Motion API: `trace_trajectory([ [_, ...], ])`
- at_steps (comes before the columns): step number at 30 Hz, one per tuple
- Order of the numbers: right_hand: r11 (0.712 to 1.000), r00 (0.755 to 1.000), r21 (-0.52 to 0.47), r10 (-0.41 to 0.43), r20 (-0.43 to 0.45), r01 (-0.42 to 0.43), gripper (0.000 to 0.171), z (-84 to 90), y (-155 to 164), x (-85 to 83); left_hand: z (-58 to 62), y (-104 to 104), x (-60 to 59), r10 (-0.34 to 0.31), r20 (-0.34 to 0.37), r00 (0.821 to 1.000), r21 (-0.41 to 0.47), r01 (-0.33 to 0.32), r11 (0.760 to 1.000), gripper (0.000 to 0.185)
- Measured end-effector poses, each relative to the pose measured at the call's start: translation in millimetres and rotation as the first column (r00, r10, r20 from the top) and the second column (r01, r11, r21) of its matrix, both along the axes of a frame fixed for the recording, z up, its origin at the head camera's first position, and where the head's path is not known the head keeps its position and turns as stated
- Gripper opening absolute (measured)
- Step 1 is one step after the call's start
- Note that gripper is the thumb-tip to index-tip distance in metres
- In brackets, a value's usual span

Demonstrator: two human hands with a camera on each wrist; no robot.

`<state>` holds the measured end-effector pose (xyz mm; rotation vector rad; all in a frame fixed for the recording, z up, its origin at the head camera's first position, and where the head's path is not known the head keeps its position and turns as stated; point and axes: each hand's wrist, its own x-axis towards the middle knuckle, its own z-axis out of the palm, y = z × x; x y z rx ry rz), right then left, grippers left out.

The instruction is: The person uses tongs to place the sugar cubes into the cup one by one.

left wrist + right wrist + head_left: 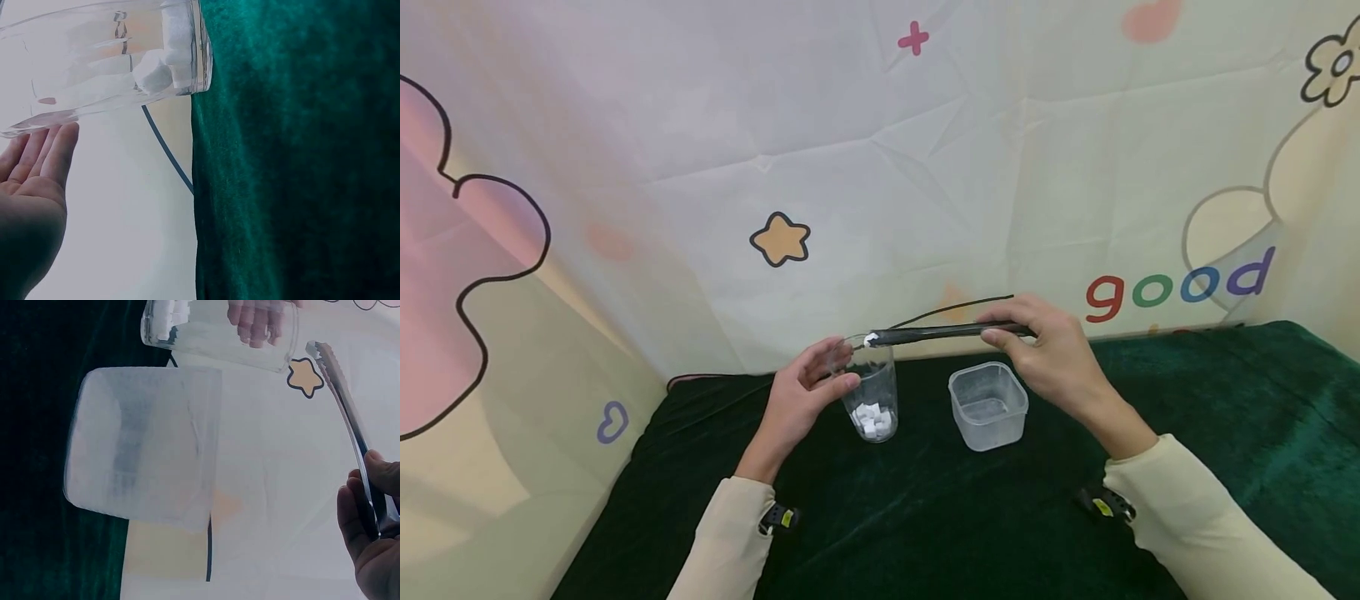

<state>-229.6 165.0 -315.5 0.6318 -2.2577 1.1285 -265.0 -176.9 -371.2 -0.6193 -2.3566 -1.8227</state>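
Observation:
A clear drinking glass stands on the green cloth with several white cubes at its bottom. My left hand holds the glass from the left, thumb on the near side and fingers around the far side; its fingers show against the glass in the left wrist view. In my right hand is a pair of dark metal tongs, pinched between thumb and fingers and held nearly level. The tongs' tips grip a white cube at the height of the glass's rim.
A square translucent plastic container stands right of the glass, below the right hand. Dark green velvet cloth covers the table. Behind it hangs a pale printed backdrop. Each wrist wears a black strap.

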Motion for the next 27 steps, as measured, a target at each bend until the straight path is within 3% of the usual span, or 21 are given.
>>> trace_trajectory([
  [9,1.000,0.999,0.011,0.011,0.051,-0.011,0.018,-7.7,-4.6,0.1,-0.6,1.6,0.0,-0.018,0.007,1.000,0.005,0.018,1.000,0.061],
  [27,0.998,0.999,0.060,0.015,0.038,-0.017,0.020,-12.3,-9.9,-3.9,1.8,-1.0,0.8,0.006,0.010,1.000,-0.003,-0.006,1.000,0.061],
])
